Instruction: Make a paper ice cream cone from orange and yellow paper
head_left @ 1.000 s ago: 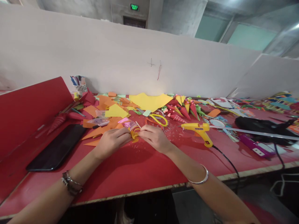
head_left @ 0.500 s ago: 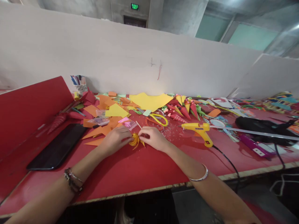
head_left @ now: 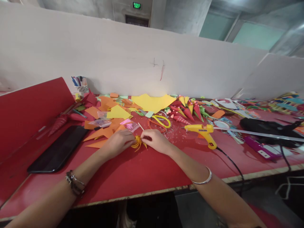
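Between my two hands, just above the red tabletop, is a bundle of curled yellow paper strips [head_left: 136, 143]. My left hand [head_left: 120, 141] is closed, its fingertips pinching the bundle's left side. My right hand [head_left: 155, 141] is closed too, with thumb and forefinger pinched at the right of the bundle. A thin pale stick [head_left: 141, 126] slants up and left out of the right fingers; its lower end is hidden by them. A pointed yellow strip tip [head_left: 145, 145] hangs below the right fingertips.
A yellow hot glue gun [head_left: 201, 131] lies to the right, its cord over the front edge. Left lies a black phone [head_left: 58, 150]. Orange paper scraps [head_left: 95, 144], yellow-handled scissors [head_left: 163, 122] and red paper cones [head_left: 188, 114] crowd the back. A purple power strip [head_left: 260, 148] sits far right.
Almost nothing differs. Both hands stay pinched at the yellow strips, with only a very slight shift of the fingers and strips.
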`<state>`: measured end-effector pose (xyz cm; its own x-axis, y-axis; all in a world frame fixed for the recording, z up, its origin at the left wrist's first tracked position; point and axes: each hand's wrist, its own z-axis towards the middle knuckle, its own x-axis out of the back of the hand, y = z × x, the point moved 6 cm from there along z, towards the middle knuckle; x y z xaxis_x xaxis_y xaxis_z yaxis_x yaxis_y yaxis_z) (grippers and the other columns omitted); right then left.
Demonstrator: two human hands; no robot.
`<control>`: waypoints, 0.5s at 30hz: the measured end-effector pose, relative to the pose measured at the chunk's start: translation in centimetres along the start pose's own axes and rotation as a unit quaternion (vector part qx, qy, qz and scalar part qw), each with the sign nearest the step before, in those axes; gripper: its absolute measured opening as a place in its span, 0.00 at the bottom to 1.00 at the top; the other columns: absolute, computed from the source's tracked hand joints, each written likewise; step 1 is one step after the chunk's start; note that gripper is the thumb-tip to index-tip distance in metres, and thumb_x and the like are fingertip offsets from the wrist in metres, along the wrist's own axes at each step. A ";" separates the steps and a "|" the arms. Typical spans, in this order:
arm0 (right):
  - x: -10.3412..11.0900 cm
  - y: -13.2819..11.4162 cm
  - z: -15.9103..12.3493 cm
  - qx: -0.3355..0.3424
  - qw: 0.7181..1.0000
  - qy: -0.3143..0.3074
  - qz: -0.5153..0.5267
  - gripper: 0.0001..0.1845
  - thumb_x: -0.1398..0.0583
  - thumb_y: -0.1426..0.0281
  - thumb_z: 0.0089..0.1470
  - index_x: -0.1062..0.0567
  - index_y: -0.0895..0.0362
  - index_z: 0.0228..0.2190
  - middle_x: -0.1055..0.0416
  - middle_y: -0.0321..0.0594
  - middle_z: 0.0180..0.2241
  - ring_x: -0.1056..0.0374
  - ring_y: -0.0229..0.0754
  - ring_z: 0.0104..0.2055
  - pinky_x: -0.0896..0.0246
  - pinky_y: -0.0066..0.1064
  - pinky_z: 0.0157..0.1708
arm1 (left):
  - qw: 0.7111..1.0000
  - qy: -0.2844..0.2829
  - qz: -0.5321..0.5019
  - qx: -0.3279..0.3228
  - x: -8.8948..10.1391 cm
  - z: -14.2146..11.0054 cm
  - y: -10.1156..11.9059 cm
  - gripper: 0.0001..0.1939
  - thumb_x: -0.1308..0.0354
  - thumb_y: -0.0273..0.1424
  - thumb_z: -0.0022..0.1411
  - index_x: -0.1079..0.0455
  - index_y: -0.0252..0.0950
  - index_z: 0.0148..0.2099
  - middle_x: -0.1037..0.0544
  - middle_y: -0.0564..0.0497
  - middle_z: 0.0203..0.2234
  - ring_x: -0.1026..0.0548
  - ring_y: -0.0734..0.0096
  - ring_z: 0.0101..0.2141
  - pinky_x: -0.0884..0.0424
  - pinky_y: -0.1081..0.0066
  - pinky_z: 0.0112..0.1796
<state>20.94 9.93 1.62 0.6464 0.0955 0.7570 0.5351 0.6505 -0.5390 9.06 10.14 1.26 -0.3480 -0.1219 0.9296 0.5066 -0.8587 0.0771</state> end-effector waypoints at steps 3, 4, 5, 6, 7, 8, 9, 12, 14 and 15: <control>0.0 0.0 0.0 -0.001 1.000 -0.002 0.001 0.04 0.45 0.77 0.49 0.32 0.58 0.25 0.34 0.33 0.25 0.39 0.33 0.28 0.48 0.23 0.29 | 1.000 0.002 -0.002 0.009 0.0 0.0 0.0 0.15 0.56 0.31 0.63 0.35 0.34 0.27 0.32 0.53 0.21 0.35 0.75 0.25 0.41 0.76 0.28; 0.0 0.0 0.0 -0.001 1.000 -0.004 0.000 0.04 0.45 0.77 0.49 0.32 0.58 0.25 0.34 0.33 0.25 0.39 0.33 0.28 0.48 0.23 0.29 | 1.000 0.003 -0.002 0.012 0.1 -0.1 0.0 0.15 0.56 0.31 0.62 0.35 0.34 0.26 0.32 0.53 0.21 0.35 0.75 0.25 0.41 0.76 0.28; 0.0 0.0 0.0 0.000 1.000 -0.004 -0.001 0.04 0.45 0.76 0.49 0.32 0.58 0.25 0.34 0.34 0.25 0.39 0.33 0.28 0.48 0.23 0.29 | 1.000 0.003 -0.002 0.016 0.1 -0.1 0.0 0.15 0.56 0.31 0.62 0.35 0.34 0.26 0.32 0.53 0.21 0.35 0.75 0.25 0.41 0.76 0.28; 0.0 0.0 0.0 0.001 1.000 -0.005 -0.004 0.04 0.45 0.76 0.49 0.32 0.58 0.25 0.34 0.34 0.25 0.39 0.33 0.28 0.48 0.23 0.29 | 1.000 0.003 -0.001 0.019 0.0 -0.1 -0.1 0.15 0.56 0.31 0.62 0.35 0.33 0.26 0.32 0.53 0.21 0.35 0.75 0.25 0.41 0.76 0.27; -0.1 -0.1 0.0 0.003 1.000 -0.005 -0.007 0.04 0.45 0.76 0.49 0.32 0.58 0.25 0.34 0.34 0.25 0.39 0.33 0.28 0.48 0.23 0.29 | 1.000 0.002 -0.001 0.022 0.0 -0.1 -0.1 0.15 0.56 0.31 0.62 0.35 0.33 0.26 0.32 0.53 0.21 0.35 0.75 0.25 0.41 0.76 0.27; -0.1 -0.1 0.0 0.005 1.000 -0.005 -0.011 0.04 0.45 0.76 0.49 0.32 0.58 0.25 0.34 0.34 0.25 0.39 0.33 0.28 0.48 0.23 0.29 | 1.000 0.001 0.000 0.023 0.0 -0.1 -0.1 0.15 0.56 0.31 0.62 0.35 0.33 0.26 0.32 0.53 0.21 0.35 0.75 0.25 0.41 0.76 0.27; -0.1 -0.1 0.0 0.006 1.000 -0.006 -0.014 0.04 0.45 0.76 0.49 0.32 0.58 0.25 0.34 0.34 0.25 0.39 0.33 0.28 0.48 0.23 0.30 | 1.000 -0.001 0.001 0.024 -0.1 -0.1 -0.2 0.15 0.56 0.32 0.62 0.35 0.34 0.26 0.32 0.53 0.21 0.35 0.75 0.25 0.41 0.76 0.27; -0.2 0.0 -0.1 0.006 1.000 -0.011 -0.020 0.04 0.46 0.76 0.50 0.32 0.58 0.25 0.34 0.35 0.26 0.38 0.34 0.29 0.48 0.24 0.30 | 1.000 -0.006 0.006 0.027 -0.2 -0.1 -0.2 0.16 0.56 0.32 0.62 0.34 0.34 0.26 0.31 0.52 0.21 0.35 0.74 0.25 0.41 0.75 0.28; -0.2 0.0 -0.1 0.004 1.000 -0.014 -0.023 0.04 0.46 0.76 0.50 0.32 0.58 0.25 0.33 0.35 0.26 0.38 0.34 0.29 0.48 0.24 0.30 | 0.999 -0.010 0.006 0.035 -0.2 -0.1 -0.3 0.15 0.56 0.33 0.62 0.34 0.34 0.27 0.31 0.52 0.22 0.35 0.74 0.26 0.41 0.75 0.28; -0.2 0.0 -0.1 0.003 1.000 -0.016 -0.024 0.04 0.46 0.76 0.50 0.32 0.58 0.26 0.33 0.35 0.26 0.38 0.34 0.29 0.48 0.24 0.30 | 0.999 -0.011 0.004 0.040 -0.2 -0.1 -0.3 0.15 0.56 0.33 0.62 0.33 0.34 0.27 0.31 0.52 0.22 0.34 0.74 0.26 0.41 0.75 0.28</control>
<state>20.86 9.88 1.39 0.6024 0.0884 0.7933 0.5613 0.6596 -0.4998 8.90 10.38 0.98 -0.3268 -0.1173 0.9378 0.5715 -0.8148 0.0972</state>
